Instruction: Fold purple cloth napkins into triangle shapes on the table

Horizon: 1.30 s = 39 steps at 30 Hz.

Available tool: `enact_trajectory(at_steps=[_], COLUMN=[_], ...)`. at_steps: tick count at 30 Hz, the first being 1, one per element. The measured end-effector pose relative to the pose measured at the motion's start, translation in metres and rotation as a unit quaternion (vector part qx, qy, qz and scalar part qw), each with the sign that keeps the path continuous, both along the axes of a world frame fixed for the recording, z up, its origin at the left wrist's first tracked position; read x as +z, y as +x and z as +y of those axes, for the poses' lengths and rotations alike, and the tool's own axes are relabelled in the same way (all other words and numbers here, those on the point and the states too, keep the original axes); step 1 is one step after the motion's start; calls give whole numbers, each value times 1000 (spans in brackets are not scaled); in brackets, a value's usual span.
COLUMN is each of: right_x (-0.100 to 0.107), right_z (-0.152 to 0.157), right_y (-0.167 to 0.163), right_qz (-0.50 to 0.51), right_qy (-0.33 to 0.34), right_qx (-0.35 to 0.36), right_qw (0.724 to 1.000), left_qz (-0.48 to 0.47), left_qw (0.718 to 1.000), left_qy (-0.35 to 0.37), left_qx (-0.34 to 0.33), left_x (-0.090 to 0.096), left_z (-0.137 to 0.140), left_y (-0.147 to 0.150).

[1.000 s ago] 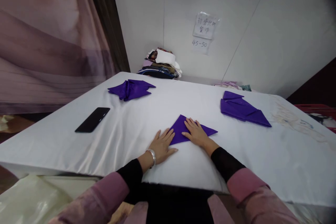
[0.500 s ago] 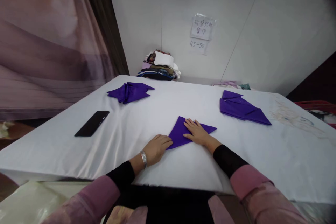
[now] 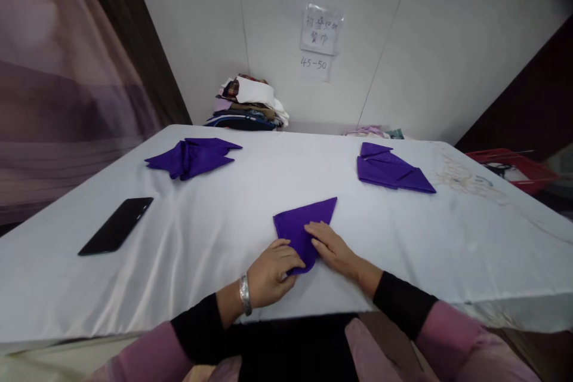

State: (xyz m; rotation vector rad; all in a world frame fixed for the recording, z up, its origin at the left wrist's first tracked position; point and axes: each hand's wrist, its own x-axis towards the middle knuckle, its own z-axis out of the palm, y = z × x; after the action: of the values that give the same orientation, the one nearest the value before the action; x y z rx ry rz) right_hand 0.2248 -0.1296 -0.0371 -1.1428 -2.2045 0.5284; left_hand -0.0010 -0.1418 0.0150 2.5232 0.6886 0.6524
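Observation:
A purple cloth napkin, folded to a pointed shape, lies at the near middle of the table, its near edge curling up. My left hand, with a silver bracelet at the wrist, has its fingers closed on the napkin's near left edge. On the right side of the same cloth rests my right hand, fingers stretched out over it. What lies under the left fingertips is hidden.
A folded purple napkin lies at the back left and another folded purple napkin at the back right. A black phone is on the left of the white tablecloth. Piled clothes and a paper sign are behind.
The napkin has turned, its long point now aiming to the far right, and its near edge has curled. Both hands have come nearer to me. The camera view has shifted.

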Motion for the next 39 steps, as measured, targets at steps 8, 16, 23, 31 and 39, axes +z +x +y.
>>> enact_trajectory(at_steps=[8, 16, 23, 31, 39], right_x=[24, 17, 27, 28, 29], right_z=[-41, -42, -29, 13, 24], right_y=[-4, -18, -9, 1, 5], right_qz=[40, 262, 422, 454, 412], right_qy=[-100, -268, -379, -436, -462], right_qx=[155, -4, -27, -115, -146], right_qw=[982, 927, 823, 769, 772], left_qz=[-16, -78, -30, 14, 28], left_qw=[991, 942, 918, 940, 944], left_qy=[-109, -307, -362, -276, -240], left_qx=[72, 112, 158, 199, 223], left_x=[11, 9, -4, -9, -20], left_z=[2, 34, 66, 65, 65], left_y=[27, 42, 23, 18, 21])
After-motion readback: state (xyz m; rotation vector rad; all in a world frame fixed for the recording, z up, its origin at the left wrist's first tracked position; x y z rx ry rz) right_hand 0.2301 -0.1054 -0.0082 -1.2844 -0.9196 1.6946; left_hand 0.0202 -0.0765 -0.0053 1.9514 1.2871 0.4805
